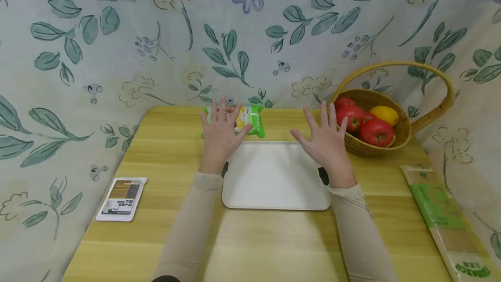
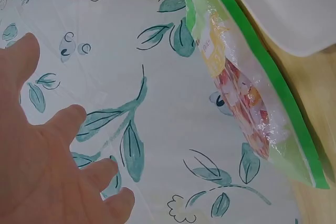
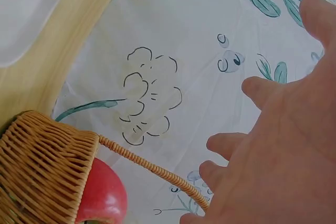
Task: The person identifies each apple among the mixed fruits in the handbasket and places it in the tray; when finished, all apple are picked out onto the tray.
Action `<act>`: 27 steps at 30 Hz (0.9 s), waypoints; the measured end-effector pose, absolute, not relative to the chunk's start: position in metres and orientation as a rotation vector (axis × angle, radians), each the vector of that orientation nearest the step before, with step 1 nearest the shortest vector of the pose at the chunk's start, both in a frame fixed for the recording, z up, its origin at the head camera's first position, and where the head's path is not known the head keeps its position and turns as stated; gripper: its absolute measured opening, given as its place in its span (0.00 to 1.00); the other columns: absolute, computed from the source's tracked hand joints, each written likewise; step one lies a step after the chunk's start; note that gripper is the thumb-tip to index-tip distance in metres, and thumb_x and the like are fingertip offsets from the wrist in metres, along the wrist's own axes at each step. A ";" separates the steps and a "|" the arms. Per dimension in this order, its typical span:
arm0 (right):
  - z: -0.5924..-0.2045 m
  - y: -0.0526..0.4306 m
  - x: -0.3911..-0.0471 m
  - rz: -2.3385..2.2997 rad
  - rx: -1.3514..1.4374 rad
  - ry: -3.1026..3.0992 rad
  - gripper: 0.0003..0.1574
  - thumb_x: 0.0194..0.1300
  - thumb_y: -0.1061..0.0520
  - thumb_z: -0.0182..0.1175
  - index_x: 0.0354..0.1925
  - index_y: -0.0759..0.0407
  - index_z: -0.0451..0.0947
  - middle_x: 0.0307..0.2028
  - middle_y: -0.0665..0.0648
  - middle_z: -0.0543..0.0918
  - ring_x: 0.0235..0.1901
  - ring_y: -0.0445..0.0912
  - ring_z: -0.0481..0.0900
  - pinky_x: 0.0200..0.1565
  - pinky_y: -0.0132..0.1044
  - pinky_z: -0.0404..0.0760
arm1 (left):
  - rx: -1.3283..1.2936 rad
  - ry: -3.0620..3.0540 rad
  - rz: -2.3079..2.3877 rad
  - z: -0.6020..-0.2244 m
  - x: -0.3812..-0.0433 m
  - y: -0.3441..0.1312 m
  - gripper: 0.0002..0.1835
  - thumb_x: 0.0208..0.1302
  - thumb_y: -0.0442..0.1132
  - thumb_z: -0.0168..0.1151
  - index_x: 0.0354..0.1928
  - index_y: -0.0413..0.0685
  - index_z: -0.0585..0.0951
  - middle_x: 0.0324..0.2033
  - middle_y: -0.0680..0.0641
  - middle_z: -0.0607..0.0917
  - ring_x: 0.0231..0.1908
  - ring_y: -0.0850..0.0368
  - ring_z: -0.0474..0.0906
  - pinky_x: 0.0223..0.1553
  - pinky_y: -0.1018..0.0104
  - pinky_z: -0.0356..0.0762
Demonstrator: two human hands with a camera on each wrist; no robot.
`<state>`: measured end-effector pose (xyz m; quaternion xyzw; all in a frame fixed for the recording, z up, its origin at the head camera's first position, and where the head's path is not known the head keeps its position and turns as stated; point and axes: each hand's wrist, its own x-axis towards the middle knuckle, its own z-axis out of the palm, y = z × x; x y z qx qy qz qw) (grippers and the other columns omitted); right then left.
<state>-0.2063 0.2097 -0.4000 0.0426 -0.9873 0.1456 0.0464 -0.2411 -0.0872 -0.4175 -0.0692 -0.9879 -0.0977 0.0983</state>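
Both hands hover with fingers spread, holding nothing. In the head view my left hand (image 1: 221, 140) overlaps the green and white food packet (image 1: 254, 121) at the back of the table; the left wrist view shows that packet (image 2: 247, 93) beside the hand (image 2: 58, 150). My right hand (image 1: 326, 145) is nearest to the wicker basket (image 1: 364, 146), which holds red apples (image 1: 376, 132) and a yellow fruit (image 1: 384, 115). Between and below the hands lies a white rectangular tray (image 1: 275, 177) with dark handles. The right wrist view shows the spread right hand (image 3: 278, 145) beside the basket (image 3: 42, 166).
A flat white packet with a brown label (image 1: 122, 199) lies at the table's left edge. Along the right edge is a long packet with a green band (image 1: 440, 206). A floral cloth (image 1: 250, 55) hangs behind the wooden table (image 1: 274, 247).
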 end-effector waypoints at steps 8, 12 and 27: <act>-0.393 0.223 -0.200 0.440 0.098 -2.977 0.57 0.72 0.17 0.40 0.87 0.38 0.41 0.86 0.62 0.26 0.85 0.63 0.21 0.75 0.78 0.23 | -0.204 -2.922 -0.301 -0.416 -0.237 -0.094 0.43 0.74 0.78 0.39 0.85 0.75 0.48 0.87 0.44 0.40 0.86 0.38 0.35 0.81 0.26 0.35; -0.388 0.242 -0.199 0.466 0.064 -2.923 0.58 0.72 0.17 0.41 0.87 0.38 0.40 0.86 0.64 0.27 0.85 0.64 0.22 0.75 0.79 0.23 | -0.223 -2.939 -0.379 -0.419 -0.232 -0.103 0.43 0.74 0.77 0.41 0.85 0.77 0.46 0.87 0.43 0.42 0.86 0.38 0.34 0.80 0.25 0.34; -0.408 0.340 -0.206 0.739 -0.103 -2.626 0.59 0.67 0.28 0.66 0.84 0.42 0.53 0.86 0.63 0.47 0.83 0.70 0.47 0.73 0.83 0.51 | -0.266 -3.056 -0.783 -0.460 -0.210 -0.129 0.40 0.76 0.69 0.52 0.83 0.65 0.59 0.72 0.32 0.73 0.68 0.31 0.76 0.62 0.29 0.77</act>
